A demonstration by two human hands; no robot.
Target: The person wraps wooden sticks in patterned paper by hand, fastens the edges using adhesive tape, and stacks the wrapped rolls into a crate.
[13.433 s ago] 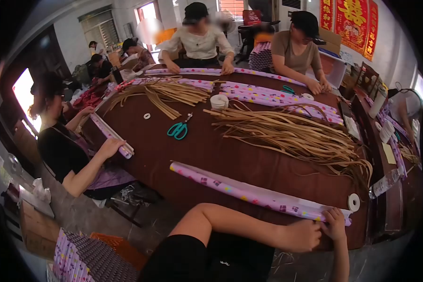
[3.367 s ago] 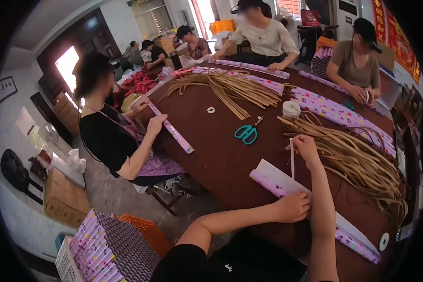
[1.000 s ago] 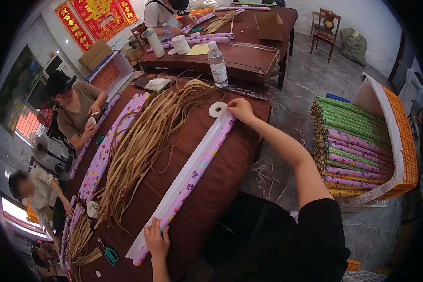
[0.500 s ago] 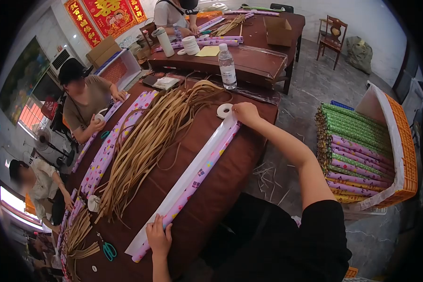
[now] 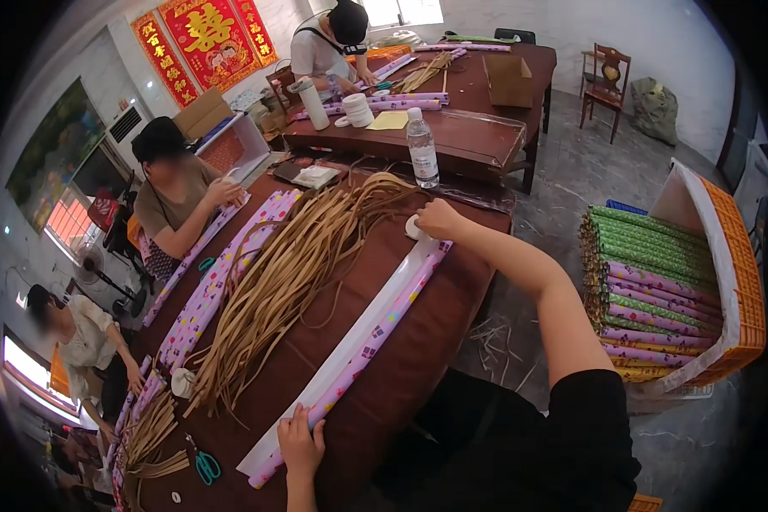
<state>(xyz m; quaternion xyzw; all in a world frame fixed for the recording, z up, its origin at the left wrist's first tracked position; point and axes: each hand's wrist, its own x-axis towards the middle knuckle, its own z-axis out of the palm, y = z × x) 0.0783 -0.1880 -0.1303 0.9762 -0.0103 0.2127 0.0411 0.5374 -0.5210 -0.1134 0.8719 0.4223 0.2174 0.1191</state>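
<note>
Across the brown-covered table (image 5: 363, 341) lies a partly rolled sheet of purple patterned wrapping paper (image 5: 375, 339), its white inner side showing along the left edge. My left hand (image 5: 301, 439) holds the near end, fingers over the roll and thumb beside them. At the far end, my right hand (image 5: 438, 219) is closed on a white roll of tape (image 5: 413, 227), partly covered by the fingers. A bundle of tan flat strips (image 5: 273, 294) lies left of the paper. Teal-handled scissors (image 5: 206, 468) rest near my left hand.
A water bottle (image 5: 421, 149) stands beyond my right hand. On the right, a crate (image 5: 747, 282) holds many green, purple and yellow rolls. Co-workers (image 5: 179, 192) sit along the left side, and another person (image 5: 328, 51) works at the far table (image 5: 478, 136).
My right hand has shifted from the paper's far corner onto the tape roll beside it. My left hand still holds the near end. The seated co-worker's hands have come together, raised.
</note>
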